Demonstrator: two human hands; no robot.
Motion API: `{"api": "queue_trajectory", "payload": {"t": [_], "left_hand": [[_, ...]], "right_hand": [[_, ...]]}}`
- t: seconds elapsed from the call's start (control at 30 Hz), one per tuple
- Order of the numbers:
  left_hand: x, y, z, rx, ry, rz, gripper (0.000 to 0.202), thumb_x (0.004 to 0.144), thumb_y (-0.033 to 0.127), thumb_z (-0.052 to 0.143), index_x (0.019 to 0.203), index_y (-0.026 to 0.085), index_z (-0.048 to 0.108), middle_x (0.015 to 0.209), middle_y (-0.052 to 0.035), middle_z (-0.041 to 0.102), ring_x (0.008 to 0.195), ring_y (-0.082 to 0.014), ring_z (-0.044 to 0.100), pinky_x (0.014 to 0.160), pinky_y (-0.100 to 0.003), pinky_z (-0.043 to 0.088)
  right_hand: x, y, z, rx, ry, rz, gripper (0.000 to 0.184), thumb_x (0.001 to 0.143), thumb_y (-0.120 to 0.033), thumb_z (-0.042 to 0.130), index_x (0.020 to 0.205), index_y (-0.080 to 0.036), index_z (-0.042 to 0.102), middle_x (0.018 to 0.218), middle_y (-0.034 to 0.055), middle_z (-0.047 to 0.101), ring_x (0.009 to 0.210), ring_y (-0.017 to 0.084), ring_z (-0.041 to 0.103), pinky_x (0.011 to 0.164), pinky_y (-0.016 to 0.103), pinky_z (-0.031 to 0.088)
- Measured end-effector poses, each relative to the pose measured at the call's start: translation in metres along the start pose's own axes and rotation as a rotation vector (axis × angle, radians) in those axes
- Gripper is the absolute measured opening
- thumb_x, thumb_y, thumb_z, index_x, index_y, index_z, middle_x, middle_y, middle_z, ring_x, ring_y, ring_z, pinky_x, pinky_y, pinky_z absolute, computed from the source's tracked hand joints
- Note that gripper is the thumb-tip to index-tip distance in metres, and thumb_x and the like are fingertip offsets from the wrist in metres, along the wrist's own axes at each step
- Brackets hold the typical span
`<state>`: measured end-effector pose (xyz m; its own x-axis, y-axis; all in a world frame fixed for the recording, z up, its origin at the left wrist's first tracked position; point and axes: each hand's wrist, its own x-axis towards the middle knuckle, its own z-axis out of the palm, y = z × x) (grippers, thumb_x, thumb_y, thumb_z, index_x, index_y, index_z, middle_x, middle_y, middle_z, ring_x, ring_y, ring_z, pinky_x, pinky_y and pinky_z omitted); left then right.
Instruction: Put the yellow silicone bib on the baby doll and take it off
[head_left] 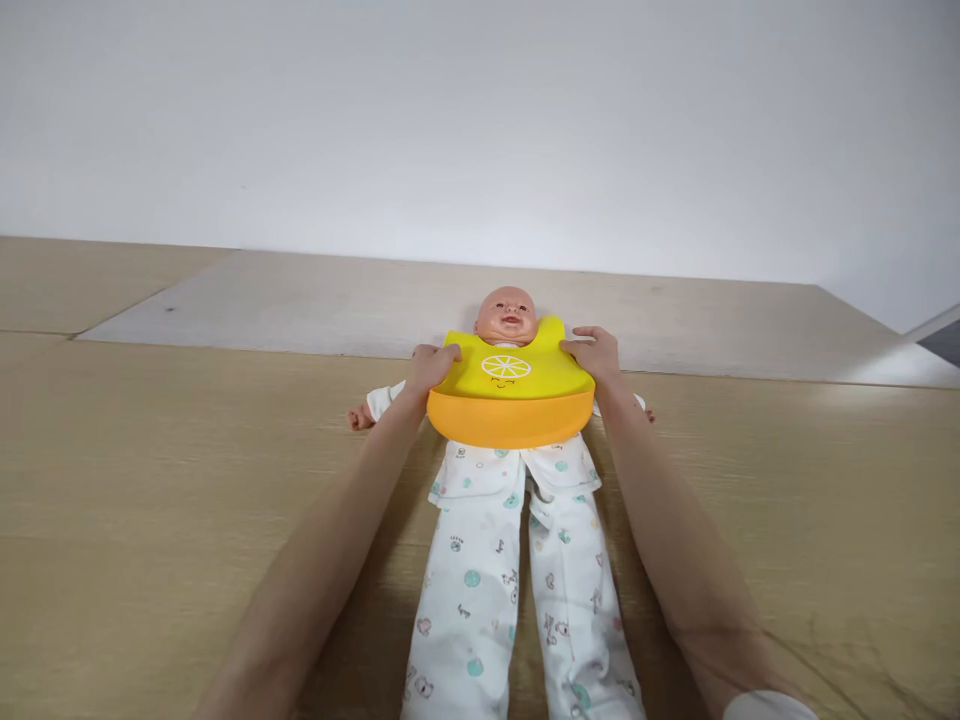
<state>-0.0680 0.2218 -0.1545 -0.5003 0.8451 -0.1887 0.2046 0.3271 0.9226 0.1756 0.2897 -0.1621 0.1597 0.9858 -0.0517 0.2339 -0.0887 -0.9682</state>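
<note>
A baby doll lies on its back, head away from me, in white printed clothes. Over its chest rests a yellow bib with a white citrus slice and a small smiling face. The bib's orange catch pocket spans the doll's belly. My left hand grips the bib's left edge, thumb on top. At the right edge, my right hand pinches the bib near the shoulder, with its index finger raised. The bib's neck opening sits below the doll's chin; its strap ends are partly hidden.
The doll lies on a light wooden surface. Behind its head runs a greyish board strip, then a white wall. A dark grey corner shows at the far right.
</note>
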Motion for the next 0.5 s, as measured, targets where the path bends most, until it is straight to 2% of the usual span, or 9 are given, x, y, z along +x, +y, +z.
{"api": "queue_trajectory", "payload": {"t": [0.07,0.17,0.3,0.43,0.5], "left_hand": [[-0.001,0.001,0.000,0.045,0.013,0.025,0.013,0.062,0.025,0.062,0.067,0.015,0.054,0.064,-0.0013,0.054,0.059,-0.0137,0.053,0.051,-0.024,0.033],[-0.002,0.003,-0.002,0.084,0.029,0.048,0.015,0.064,0.026,0.061,0.059,0.016,0.051,0.060,-0.0009,0.050,0.057,-0.0130,0.049,0.049,-0.025,0.030],[0.001,0.000,-0.004,0.082,-0.012,0.097,0.021,0.068,0.028,0.058,0.053,0.016,0.050,0.056,0.0001,0.046,0.057,-0.0132,0.046,0.050,-0.026,0.029],[0.008,-0.008,-0.003,0.058,-0.058,0.150,0.014,0.067,0.025,0.057,0.056,0.017,0.054,0.057,0.0008,0.047,0.058,-0.0131,0.046,0.052,-0.025,0.030],[0.008,-0.009,-0.002,0.054,-0.071,0.169,0.009,0.065,0.024,0.057,0.060,0.016,0.058,0.061,-0.0002,0.051,0.060,-0.0137,0.048,0.054,-0.025,0.032]], "right_hand": [[-0.002,-0.001,-0.002,-0.008,0.007,0.000,0.057,0.065,-0.030,0.070,0.117,-0.017,0.051,0.095,0.0075,0.065,0.075,0.014,0.063,0.062,0.023,0.049],[-0.001,-0.003,-0.006,-0.042,-0.069,0.017,0.061,0.065,-0.038,0.072,0.118,-0.018,0.051,0.100,0.0085,0.064,0.078,0.016,0.063,0.062,0.025,0.050],[0.007,0.005,-0.008,-0.037,-0.176,-0.008,0.064,0.058,-0.029,0.073,0.116,-0.018,0.050,0.101,0.0075,0.063,0.075,0.017,0.063,0.061,0.027,0.050],[0.016,0.019,-0.005,-0.117,-0.084,-0.063,0.051,0.058,-0.026,0.069,0.107,-0.017,0.056,0.094,0.0053,0.063,0.073,0.014,0.060,0.061,0.024,0.047],[0.016,0.021,-0.003,-0.134,-0.056,-0.080,0.043,0.059,-0.028,0.067,0.100,-0.016,0.059,0.088,0.0041,0.063,0.072,0.013,0.058,0.061,0.022,0.044]]}}
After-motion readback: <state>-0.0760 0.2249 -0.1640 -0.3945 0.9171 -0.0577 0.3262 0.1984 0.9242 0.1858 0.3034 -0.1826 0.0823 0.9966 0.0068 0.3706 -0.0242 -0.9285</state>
